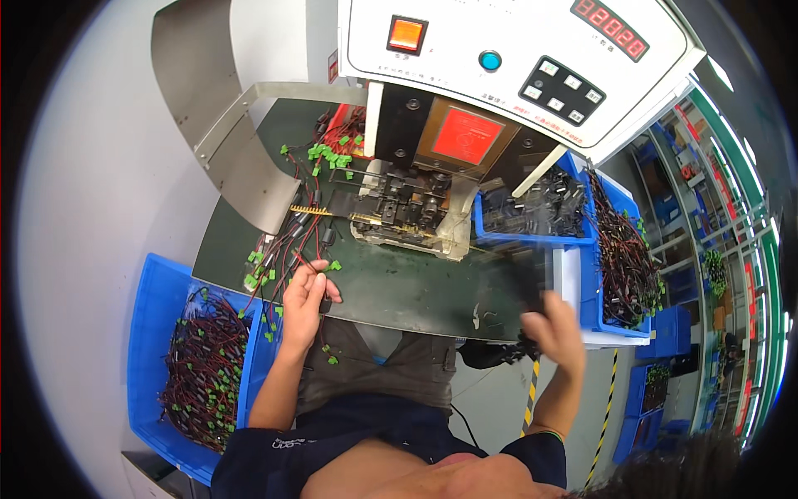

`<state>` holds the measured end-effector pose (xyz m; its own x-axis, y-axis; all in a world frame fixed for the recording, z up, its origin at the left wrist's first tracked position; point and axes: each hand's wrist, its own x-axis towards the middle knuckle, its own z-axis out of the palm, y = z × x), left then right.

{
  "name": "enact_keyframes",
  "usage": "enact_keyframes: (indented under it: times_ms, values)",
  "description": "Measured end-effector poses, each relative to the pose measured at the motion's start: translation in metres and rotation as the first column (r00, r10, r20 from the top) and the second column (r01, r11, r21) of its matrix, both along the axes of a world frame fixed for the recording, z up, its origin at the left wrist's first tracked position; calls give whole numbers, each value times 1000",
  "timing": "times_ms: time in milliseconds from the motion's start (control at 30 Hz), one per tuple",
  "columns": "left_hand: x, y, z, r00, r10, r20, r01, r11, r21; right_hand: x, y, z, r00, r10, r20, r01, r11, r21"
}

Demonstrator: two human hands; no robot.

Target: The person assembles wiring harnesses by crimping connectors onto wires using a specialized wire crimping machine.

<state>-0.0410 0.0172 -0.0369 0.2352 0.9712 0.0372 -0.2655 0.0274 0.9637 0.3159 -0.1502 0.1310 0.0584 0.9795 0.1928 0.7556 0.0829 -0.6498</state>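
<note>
My left hand [304, 293] rests at the near left edge of the dark green bench mat [416, 287], fingers closed on a red and black wire harness with green connectors [287, 249]. My right hand [555, 323] is blurred at the near right edge of the mat, gripping a small bundle of dark wires [522, 343] that hangs below it. Straight ahead sits the crimping press head [407, 208] under a white control box [515, 58].
A blue bin [162, 333] at my left holds several finished harnesses. Two blue bins [619, 274] of dark wires stand on the right. A metal guard [241, 158] rises at the left rear. Yellow and black floor tape [532, 395] runs below.
</note>
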Motion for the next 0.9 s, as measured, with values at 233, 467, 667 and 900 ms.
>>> enact_keyframes:
  times_ms: [233,467,667,900]
  values:
    - [-8,-10,3,980,160,123,-163,986,16,-24,61,-72,821,284,494,-314,949,-24]
    - [-22,-15,3,976,212,45,-215,972,97,5,82,-125,589,185,787,-247,968,-43]
    - [-15,-21,2,983,183,-17,-178,969,171,6,62,-135,571,136,809,-300,952,52]
    - [-4,-30,-3,985,164,-50,-149,961,233,6,52,-139,527,78,846,-371,917,147]
